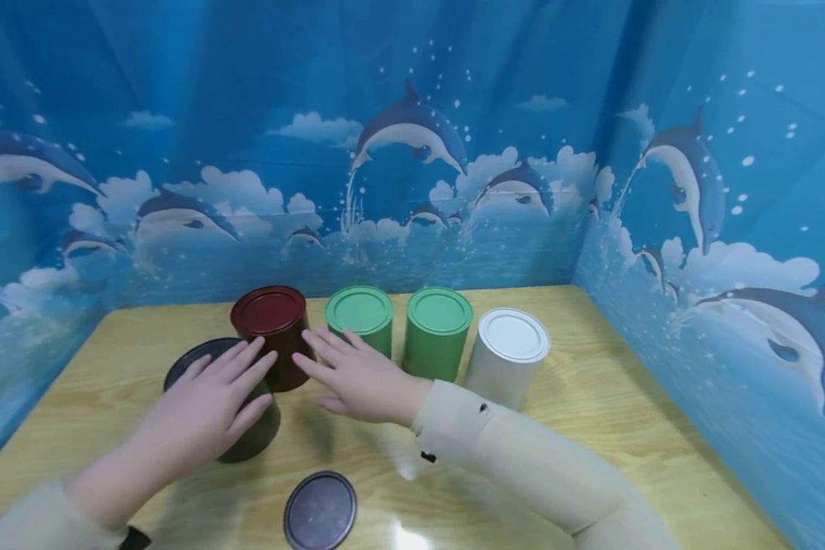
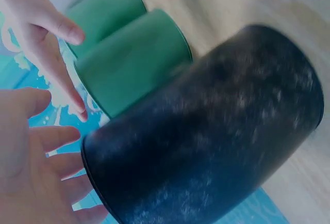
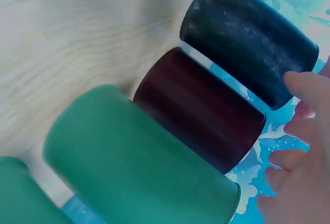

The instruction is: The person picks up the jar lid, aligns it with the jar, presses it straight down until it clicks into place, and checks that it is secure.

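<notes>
My left hand (image 1: 209,401) is spread over a black can (image 1: 257,439) at the left, fingers extended; the can's top is partly hidden by it. Scuffs mark the can's side (image 2: 206,126) in the left wrist view. Palm down, my right hand (image 1: 367,378) reaches leftward with straight fingers beside a dark red can (image 1: 268,309), in front of the nearer green can (image 1: 359,309). It holds nothing; whether a fingertip touches the red can I cannot tell. On the table in front lies a dark round lid (image 1: 319,510), apart from both hands.
A second green can (image 1: 436,347) and a white can (image 1: 509,370) stand upright to the right, in the same row. The wooden table (image 1: 626,458) backs onto a blue dolphin-print curtain (image 1: 282,99), which also hangs along the right side (image 1: 742,229).
</notes>
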`<action>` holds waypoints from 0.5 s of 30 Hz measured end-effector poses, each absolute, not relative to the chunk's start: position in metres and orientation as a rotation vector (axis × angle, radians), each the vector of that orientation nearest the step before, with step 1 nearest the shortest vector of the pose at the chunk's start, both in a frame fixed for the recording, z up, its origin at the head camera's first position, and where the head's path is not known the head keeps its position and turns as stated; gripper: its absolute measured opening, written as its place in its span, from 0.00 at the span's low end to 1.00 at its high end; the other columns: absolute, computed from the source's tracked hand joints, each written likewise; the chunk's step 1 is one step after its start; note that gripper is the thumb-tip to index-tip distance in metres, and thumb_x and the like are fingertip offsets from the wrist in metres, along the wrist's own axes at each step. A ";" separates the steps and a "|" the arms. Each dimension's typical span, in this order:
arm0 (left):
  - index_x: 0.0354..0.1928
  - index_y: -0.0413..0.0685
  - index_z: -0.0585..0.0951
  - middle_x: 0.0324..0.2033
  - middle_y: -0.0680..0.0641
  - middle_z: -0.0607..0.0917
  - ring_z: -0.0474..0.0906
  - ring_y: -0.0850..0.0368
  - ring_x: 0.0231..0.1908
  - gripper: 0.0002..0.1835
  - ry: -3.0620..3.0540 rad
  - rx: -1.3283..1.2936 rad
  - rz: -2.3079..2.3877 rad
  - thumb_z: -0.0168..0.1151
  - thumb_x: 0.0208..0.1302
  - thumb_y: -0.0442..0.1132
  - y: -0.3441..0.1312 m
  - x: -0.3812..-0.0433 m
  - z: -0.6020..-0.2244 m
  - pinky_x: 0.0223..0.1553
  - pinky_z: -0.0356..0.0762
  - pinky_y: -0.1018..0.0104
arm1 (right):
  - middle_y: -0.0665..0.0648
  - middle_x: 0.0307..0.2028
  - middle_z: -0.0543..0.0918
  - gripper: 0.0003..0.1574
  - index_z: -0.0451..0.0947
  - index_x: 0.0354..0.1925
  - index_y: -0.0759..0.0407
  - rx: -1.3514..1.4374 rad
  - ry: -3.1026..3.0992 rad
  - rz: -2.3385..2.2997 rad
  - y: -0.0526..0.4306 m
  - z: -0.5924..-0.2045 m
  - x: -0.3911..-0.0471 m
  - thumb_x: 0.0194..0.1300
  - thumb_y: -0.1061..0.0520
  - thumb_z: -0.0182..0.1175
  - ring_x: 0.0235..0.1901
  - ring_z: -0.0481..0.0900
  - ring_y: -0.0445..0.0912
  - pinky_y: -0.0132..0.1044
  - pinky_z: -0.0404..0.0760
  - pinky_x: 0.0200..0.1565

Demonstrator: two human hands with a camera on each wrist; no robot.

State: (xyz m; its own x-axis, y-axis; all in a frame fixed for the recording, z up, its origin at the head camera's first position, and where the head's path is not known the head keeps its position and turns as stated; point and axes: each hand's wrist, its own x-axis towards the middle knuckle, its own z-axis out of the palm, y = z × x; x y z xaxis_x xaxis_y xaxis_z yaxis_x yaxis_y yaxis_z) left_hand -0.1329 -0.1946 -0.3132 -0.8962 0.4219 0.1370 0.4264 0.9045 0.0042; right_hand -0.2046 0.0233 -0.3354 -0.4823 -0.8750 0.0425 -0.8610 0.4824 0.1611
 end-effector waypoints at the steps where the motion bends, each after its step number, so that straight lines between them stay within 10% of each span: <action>1: 0.66 0.46 0.68 0.66 0.37 0.63 0.60 0.38 0.63 0.31 -2.924 -0.674 -0.054 0.54 0.65 0.55 -0.194 -0.130 -0.315 0.55 0.59 0.33 | 0.61 0.72 0.44 0.42 0.49 0.73 0.52 1.543 -2.578 -0.165 0.026 -0.336 -0.203 0.69 0.39 0.48 0.71 0.39 0.51 0.47 0.48 0.67; 15: 0.61 0.42 0.73 0.63 0.41 0.69 0.67 0.45 0.60 0.33 -2.627 -1.060 -0.092 0.60 0.60 0.58 -0.191 -0.093 -0.350 0.50 0.71 0.43 | 0.60 0.72 0.46 0.48 0.46 0.73 0.58 1.681 -2.685 -0.178 0.057 -0.352 -0.180 0.67 0.35 0.48 0.70 0.45 0.51 0.49 0.51 0.66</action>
